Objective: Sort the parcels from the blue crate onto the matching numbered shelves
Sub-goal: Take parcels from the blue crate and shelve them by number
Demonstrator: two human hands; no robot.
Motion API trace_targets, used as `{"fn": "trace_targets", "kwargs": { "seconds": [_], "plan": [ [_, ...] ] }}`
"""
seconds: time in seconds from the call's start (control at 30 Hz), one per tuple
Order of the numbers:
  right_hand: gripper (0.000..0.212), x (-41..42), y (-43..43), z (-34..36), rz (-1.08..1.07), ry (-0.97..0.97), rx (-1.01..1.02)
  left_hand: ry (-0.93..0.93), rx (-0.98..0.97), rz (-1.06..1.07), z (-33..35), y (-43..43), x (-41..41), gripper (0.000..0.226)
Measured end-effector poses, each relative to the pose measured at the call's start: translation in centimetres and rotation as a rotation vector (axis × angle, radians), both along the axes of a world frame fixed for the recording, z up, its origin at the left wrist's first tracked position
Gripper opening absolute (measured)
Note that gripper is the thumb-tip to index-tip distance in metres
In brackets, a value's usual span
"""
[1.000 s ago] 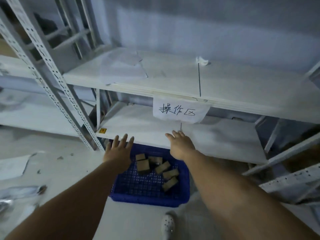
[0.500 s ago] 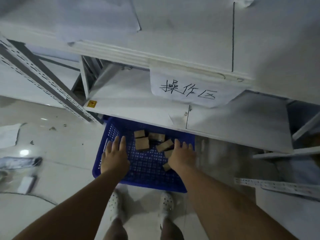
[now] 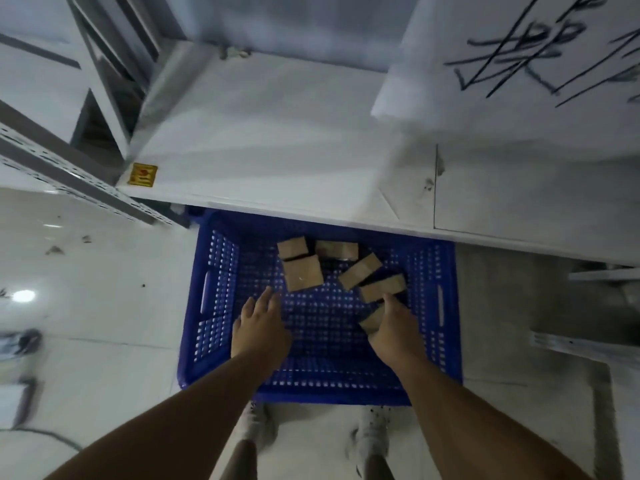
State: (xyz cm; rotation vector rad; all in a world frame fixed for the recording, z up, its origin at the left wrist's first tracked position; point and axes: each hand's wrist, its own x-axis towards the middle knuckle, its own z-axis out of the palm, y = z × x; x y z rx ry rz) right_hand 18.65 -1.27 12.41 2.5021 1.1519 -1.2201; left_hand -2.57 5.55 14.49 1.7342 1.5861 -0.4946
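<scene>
Head view: my right hand (image 3: 394,329) grips a parcel (image 3: 369,322) inside the crate (image 3: 214,327); my left hand (image 3: 259,329) hovers open beside it.

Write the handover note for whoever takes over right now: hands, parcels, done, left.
Left hand open over the blue crate, holding nothing.
Right hand down on one parcel at the crate's right side; grip not visible.
Other brown parcels lie loose toward the crate's back; the crate sits partly under the white shelf.
Done: no parcel shows on a shelf.
Left: lift each parcel, read its number, shelve it.
</scene>
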Motion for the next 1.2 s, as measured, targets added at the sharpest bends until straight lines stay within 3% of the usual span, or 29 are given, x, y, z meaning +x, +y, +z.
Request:
{"fn": "trace_targets", "kwargs": {
  "seconds": [0.17, 0.37, 0.47, 0.6, 0.77, 0.9, 0.97, 1.1, 1.2],
  "plan": [
    [0.079, -2.0, 1.3, -7.7, 0.100, -0.047, 0.042, -0.100, -0.009, 0.059, -7.2, 1.7, -2.4, 0.070],
    [0.085, -4.6, 3.3, -14.6, 0.305, -0.059, -0.049, -0.196, 0.038, 0.139, -13.8, 1.8, -4.6, 0.078],
    [0.084, -6.0, 5.2, -16.7, 0.419, -0.074, -0.030, -0.135, -0.004, 0.102, -17.1, 1.5, -5.6, 0.081],
    [0.099, -8.0, 7.6, -19.2, 0.559, -0.064, -0.055, -0.081, -0.070, 0.118, -21.1, 1.3, -6.2, 0.083],
    [0.097, -8.6, 10.7, -21.9, 0.520, -0.092, -0.004, -0.048, -0.104, 0.169, -25.3, 2.8, -6.8, 0.086],
    [0.098, -7.8, 13.1, -23.6, 0.548, -0.127, -0.030, -0.280, -0.228, 0.624, -27.1, 5.8, -5.2, 0.072],
    [0.102, -7.4, 12.8, -24.9, 0.586, -0.132, -0.057, -0.354, -0.227, 0.748, -27.4, 7.0, -3.9, 0.065],
    [0.106, -6.4, 11.1, -27.4, 0.646, -0.170, -0.002, -0.295, -0.079, 0.433, -27.9, 8.9, -1.6, 0.066],
    [0.081, -5.6, 10.6, -28.0, 0.731, -0.198, 0.131, -0.175, 0.153, 0.070, -28.8, 10.5, 0.4, 0.064]
  ]
}}
